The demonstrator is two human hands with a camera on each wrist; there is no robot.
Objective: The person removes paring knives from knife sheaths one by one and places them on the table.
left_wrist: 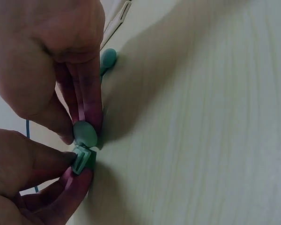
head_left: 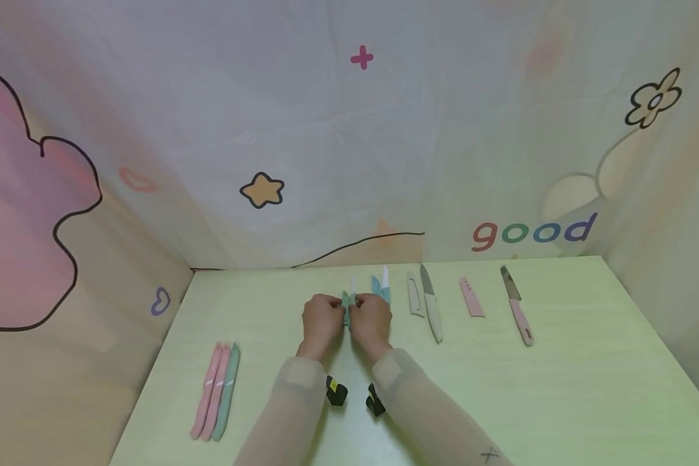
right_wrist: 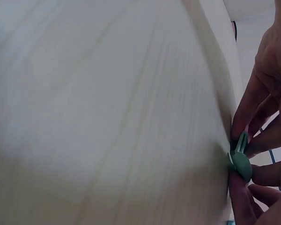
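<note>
Toward the far side of the pale green surface (head_left: 559, 388), the fingers of the left hand (head_left: 323, 320) pinched a slotted green plastic sheath (left_wrist: 83, 160). Close beside it, the right hand's (head_left: 371, 323) fingers pinched the rounded handle of a green knife (left_wrist: 85, 133), its pale blade pointing away. Rightward lay three more bare knives, one each: blue-handled knife (head_left: 386, 278), grey-white-handled knife (head_left: 433, 317), pink-handled knife (head_left: 521, 316), every one with a single matching sheath at its left. Leftward lay two slim pink sheathed knives (head_left: 206, 391) and one green sheathed knife (head_left: 227, 391), side by side. Blade tips neared the far edge; broad surface stretched from that trio to the left hand, and rightward past the pink-handled knife.
</note>
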